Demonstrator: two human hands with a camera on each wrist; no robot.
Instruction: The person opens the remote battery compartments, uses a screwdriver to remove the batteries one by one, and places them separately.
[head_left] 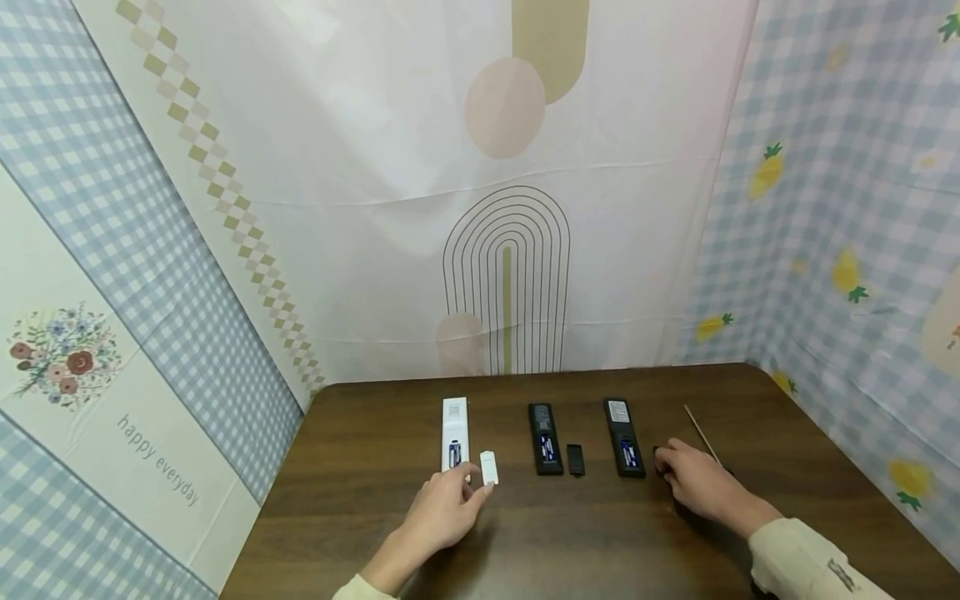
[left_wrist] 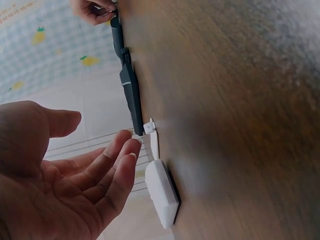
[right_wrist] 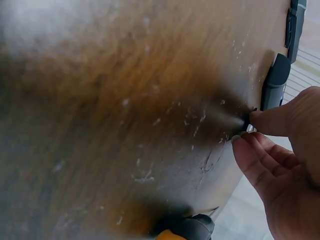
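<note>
My left hand (head_left: 444,508) hovers by the lower end of a white remote control (head_left: 454,421), its fingers relaxed and holding nothing in the left wrist view. Beside it lies a white battery cover (head_left: 489,467). Between thumb and fingertips, my right hand (head_left: 701,477) pinches a small black battery cover (right_wrist: 246,121), mostly hidden by the fingers and close to the tabletop. To its left lies a black remote control (head_left: 624,437) with batteries showing in its open compartment. Another black remote control (head_left: 545,439) lies in the middle, with a black battery cover (head_left: 575,460) next to it.
A screwdriver with a thin shaft (head_left: 701,435) lies right of my right hand; its black and orange handle (right_wrist: 186,229) shows in the right wrist view. Everything rests on a brown wooden table (head_left: 375,467). Patterned cloths (head_left: 375,250) hang behind and beside it.
</note>
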